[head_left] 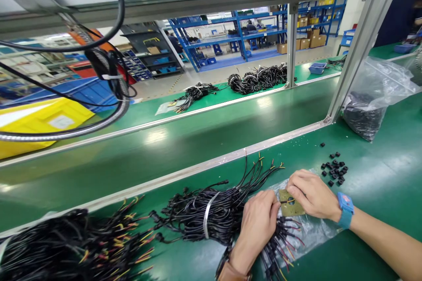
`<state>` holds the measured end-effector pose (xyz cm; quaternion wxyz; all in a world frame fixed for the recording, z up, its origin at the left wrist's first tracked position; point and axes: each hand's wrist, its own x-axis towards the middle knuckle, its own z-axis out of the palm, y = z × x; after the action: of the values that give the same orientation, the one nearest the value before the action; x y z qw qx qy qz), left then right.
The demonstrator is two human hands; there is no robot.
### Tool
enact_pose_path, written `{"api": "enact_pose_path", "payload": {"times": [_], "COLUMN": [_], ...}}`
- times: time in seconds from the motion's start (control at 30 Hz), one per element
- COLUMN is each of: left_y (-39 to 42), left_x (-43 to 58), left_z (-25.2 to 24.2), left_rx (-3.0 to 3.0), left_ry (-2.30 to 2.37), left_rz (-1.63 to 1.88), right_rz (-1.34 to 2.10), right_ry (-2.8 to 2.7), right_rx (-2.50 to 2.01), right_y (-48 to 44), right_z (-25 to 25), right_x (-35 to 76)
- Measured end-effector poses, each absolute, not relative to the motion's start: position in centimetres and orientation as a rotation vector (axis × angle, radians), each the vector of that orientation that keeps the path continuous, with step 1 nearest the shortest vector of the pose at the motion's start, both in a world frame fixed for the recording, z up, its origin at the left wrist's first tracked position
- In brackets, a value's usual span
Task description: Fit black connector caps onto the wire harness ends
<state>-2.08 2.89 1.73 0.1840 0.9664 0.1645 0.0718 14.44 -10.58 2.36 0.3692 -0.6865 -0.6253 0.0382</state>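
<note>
My left hand (259, 215) is closed in a pinch on a black cable, whose stripped end with thin coloured wires lies over a brownish-yellow square plate (297, 209). The plate has a dark round spot at its middle. My right hand (313, 195), a blue band on its wrist, has curled fingers and thumb on the plate's far edge. Beneath the plate is a clear plastic bag (313, 232). Several cable ends with red and yellow wires (280, 246) lie on it, just below my left hand. Left of that hand rests a tied bundle of black cables (207, 210).
A larger cable pile (66, 246) fills the near left. Small black plastic parts (334, 169) lie scattered beyond my right hand, near a filled plastic bag (365, 105). A metal post (356, 48) and a ledge (231, 156) border the work area. Black hoses (120, 9) hang upper left.
</note>
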Motion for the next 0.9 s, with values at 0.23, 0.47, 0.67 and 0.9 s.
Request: {"api": "enact_pose_path", "payload": {"times": [0.23,0.47,0.67,0.9], "left_y": [2.94,2.59,2.85,3.09], "left_x": [-2.24,-2.1,-2.01,-1.94], "left_z": [2.1,2.34,2.16,1.99], "left_rx": [2.678,2.691,2.663,2.773], "left_ry": [0.426,0.476,0.538,0.539], "left_rz": [0.188,0.214,0.187,0.148], "right_rz": [0.1,0.085,0.081,0.086], "right_ry": [-1.618,-1.625,-1.637,-1.634], "right_rx": [-1.771,-1.779,-1.779,-1.773], "right_y": [-10.63,-10.59,-10.65,-10.63], "right_z": [2.4,2.51,2.42,2.37], "right_x": [14.44,14.39,14.47,14.45]}}
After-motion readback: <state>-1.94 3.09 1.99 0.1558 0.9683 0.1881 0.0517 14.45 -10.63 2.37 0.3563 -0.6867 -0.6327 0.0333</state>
